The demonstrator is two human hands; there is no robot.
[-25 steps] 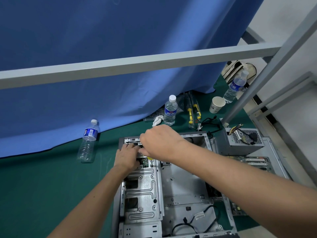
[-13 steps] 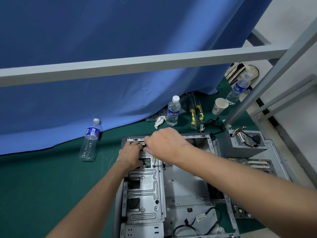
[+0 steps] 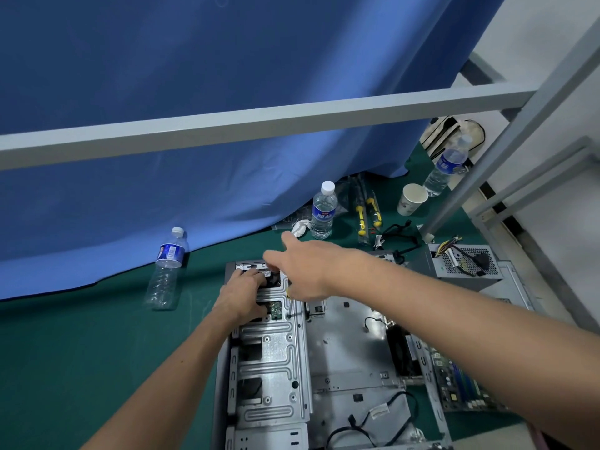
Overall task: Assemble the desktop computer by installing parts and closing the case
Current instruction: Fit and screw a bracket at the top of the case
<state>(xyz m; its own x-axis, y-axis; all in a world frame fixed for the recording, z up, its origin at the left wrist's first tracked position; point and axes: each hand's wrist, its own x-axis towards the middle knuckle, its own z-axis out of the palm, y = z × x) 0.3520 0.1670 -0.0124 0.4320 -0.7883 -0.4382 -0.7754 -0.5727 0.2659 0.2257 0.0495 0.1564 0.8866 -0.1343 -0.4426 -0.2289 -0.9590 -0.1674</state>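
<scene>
Head view shows your left hand (image 3: 242, 295) pressing, fingers fairly flat, on the drive in the far-left bay of the open computer case (image 3: 344, 358) on the green tabletop (image 3: 97, 336). Your right hand (image 3: 302, 271) hovers just above it with a finger extended; whether it grips the screwdriver (image 3: 290, 303) beneath, you cannot tell. Keep the drive held down squarely and the tip upright in the screw.

Blue curtain (image 3: 194, 108) backdrop, grey metal frame bar (image 3: 259, 125), green table mat (image 3: 65, 352), white wall (image 3: 558, 102)
</scene>
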